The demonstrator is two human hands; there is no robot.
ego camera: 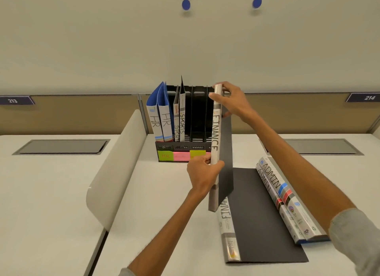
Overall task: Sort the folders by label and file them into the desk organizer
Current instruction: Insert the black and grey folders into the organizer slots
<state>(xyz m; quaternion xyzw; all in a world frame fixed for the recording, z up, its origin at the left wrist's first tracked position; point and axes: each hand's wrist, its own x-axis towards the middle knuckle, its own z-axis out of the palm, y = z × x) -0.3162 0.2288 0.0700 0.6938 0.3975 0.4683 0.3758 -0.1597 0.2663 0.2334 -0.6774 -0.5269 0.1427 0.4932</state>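
Head view: your left hand (pixel 202 173) and right hand (pixel 228 100) both grip the upright FINANCE folder (pixel 216 136) just before the organizer (pixel 181 147).

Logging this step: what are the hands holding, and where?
The upright FINANCE folder, by its spine: right hand at the top end, left hand below the lettering.
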